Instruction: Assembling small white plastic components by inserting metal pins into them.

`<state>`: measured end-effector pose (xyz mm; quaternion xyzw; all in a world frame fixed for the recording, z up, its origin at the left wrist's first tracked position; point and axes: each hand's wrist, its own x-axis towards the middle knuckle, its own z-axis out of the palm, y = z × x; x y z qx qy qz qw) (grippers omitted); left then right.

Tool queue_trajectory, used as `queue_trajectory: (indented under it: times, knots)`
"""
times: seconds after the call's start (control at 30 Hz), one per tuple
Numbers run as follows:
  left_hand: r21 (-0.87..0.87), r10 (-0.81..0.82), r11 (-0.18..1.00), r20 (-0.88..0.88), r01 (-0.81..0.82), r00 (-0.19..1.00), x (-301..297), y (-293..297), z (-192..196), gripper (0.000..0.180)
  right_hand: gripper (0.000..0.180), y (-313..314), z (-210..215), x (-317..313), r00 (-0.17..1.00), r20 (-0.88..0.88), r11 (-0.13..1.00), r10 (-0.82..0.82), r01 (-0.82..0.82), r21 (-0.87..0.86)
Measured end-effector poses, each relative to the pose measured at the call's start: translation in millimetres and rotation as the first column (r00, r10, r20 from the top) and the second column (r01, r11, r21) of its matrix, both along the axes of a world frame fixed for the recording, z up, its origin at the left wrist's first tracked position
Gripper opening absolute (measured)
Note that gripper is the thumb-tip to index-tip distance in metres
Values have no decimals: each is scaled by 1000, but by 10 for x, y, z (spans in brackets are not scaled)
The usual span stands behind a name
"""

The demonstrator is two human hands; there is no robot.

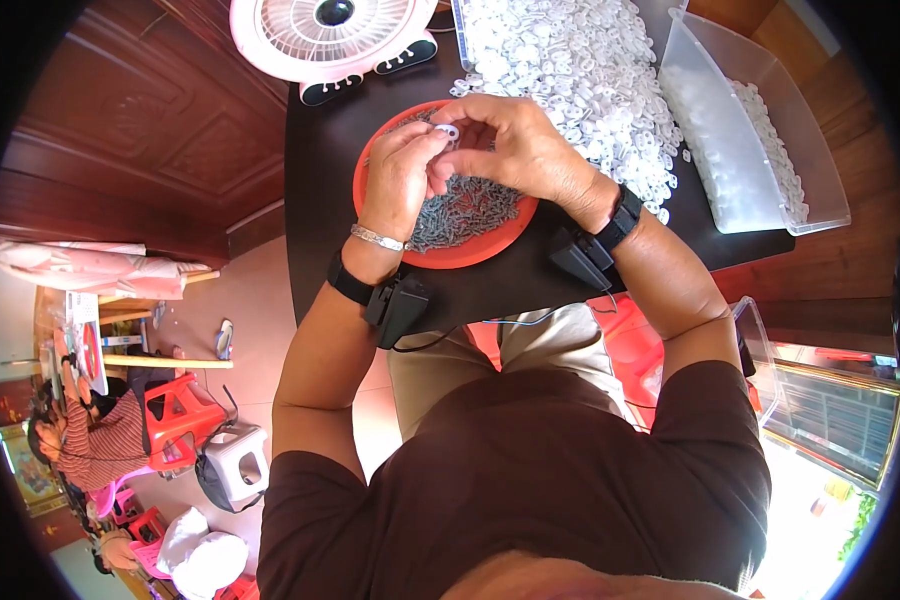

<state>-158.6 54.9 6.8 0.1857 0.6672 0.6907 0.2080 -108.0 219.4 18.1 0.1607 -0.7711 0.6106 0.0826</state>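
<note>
White and small, a plastic piece [451,130] is pinched in the left hand [400,172] at the frame's upper centre, above the red basin [455,259] of screws [467,212]. The right hand [522,145] curls just right of it, its grip hidden; the piece's long axis is unclear.

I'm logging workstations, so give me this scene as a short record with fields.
Left hand: small white piece at fingertips
Right hand: close beside it, grip unclear
Below hands: orange-red bowl of grey screw-like parts
Beyond, right: pile of white pieces
Far right: translucent bin
Upper left: pink-and-white fan
Surface: dark table
</note>
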Motion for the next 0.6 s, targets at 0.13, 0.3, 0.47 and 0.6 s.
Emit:
queue_trajectory:
  times: [0.13,0.3,0.47,0.6]
  knots:
    - [1,18,1000,7,-18,1000,44,32,3,25,35,-70,6,10,908,-404,884,-109,274,378]
    - [131,60,989,60,-67,996,52,49,0,28,27,-82,27,23,887,-447,862,-114,312,400]
    - [133,49,990,32,-53,998,64,63,-26,28,24,-77,-7,24,895,-430,869,-118,302,392]
    - [118,-13,993,-14,14,1000,36,26,-51,27,21,-86,-8,25,910,-395,880,-128,287,377]
